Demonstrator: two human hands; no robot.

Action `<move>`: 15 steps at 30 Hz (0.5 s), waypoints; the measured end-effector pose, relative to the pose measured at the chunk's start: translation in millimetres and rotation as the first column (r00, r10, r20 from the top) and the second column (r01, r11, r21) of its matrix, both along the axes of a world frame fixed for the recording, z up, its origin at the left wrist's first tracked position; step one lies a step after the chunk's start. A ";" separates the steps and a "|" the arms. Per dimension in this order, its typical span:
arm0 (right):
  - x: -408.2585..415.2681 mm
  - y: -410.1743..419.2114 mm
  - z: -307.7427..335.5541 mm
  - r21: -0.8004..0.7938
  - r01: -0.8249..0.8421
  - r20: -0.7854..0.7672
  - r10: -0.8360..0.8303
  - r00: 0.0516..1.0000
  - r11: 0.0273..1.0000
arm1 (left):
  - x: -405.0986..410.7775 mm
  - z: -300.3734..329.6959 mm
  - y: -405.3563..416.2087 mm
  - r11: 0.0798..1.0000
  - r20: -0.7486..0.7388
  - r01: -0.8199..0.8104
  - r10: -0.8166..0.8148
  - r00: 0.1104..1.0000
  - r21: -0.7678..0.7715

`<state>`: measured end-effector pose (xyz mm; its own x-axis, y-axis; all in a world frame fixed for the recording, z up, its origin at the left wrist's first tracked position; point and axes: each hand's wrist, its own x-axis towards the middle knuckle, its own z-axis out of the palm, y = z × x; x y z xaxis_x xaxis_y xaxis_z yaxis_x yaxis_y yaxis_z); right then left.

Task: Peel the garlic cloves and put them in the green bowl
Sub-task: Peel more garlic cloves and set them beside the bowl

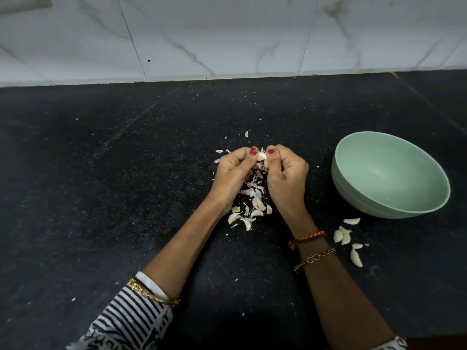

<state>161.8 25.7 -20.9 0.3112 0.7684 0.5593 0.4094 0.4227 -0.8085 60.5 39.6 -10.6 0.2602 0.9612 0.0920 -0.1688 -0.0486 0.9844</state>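
My left hand [233,170] and my right hand [286,173] meet above the black counter, both pinching one pale garlic clove [262,157] between thumbs and fingers. Under the hands lies a heap of garlic skins [254,190], with some unpeeled cloves [242,218] at its near edge. The green bowl [390,174] stands to the right of my right hand and looks empty. Several pale cloves [347,238] lie on the counter just in front of the bowl, right of my right forearm.
The black stone counter [113,173] runs back to a white marble-tiled wall [227,34]. Small skin flakes are scattered over the counter around the heap.
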 end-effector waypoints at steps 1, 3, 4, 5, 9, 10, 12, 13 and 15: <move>-0.2 0.0 -0.9 -0.001 0.007 0.015 -0.007 1.000 1.000 | -0.8 -0.2 0.3 0.999 0.003 -0.029 0.029 1.000 0.016; -0.4 0.8 -3.1 -0.004 0.016 0.030 -0.016 0.999 1.000 | -1.2 -1.7 2.0 0.997 -0.002 -0.072 0.072 0.997 0.041; -0.5 0.9 -3.5 -0.013 0.028 0.028 -0.028 0.999 1.000 | -1.0 -2.1 2.6 0.996 -0.004 -0.084 0.084 0.996 0.039; -0.4 0.9 -3.5 -0.027 0.039 0.015 -0.038 0.999 0.999 | -0.1 -3.0 3.1 0.995 -0.001 -0.091 0.091 0.996 0.035; -0.8 0.0 -2.4 -0.096 0.029 -0.101 -0.039 0.994 0.995 | 1.8 -3.8 2.9 0.997 0.057 -0.075 0.076 0.995 -0.017; -1.7 -0.6 -1.4 -0.103 0.026 -0.111 -0.038 0.993 0.994 | 2.3 -4.2 2.9 0.996 0.077 -0.078 0.081 0.994 -0.041; -3.3 -2.0 0.0 -0.045 0.123 -0.008 -0.123 0.992 0.991 | 4.5 -4.6 2.1 0.990 0.073 -0.120 0.126 0.989 -0.078; -4.1 -2.1 0.3 0.019 0.211 0.113 -0.212 0.971 0.977 | 6.0 -5.0 1.3 0.984 0.073 -0.154 0.160 0.984 -0.091; -6.2 -1.1 -1.1 0.166 0.287 0.272 -0.323 0.906 0.944 | 8.2 -4.9 -0.8 0.970 0.100 -0.207 0.220 0.970 -0.127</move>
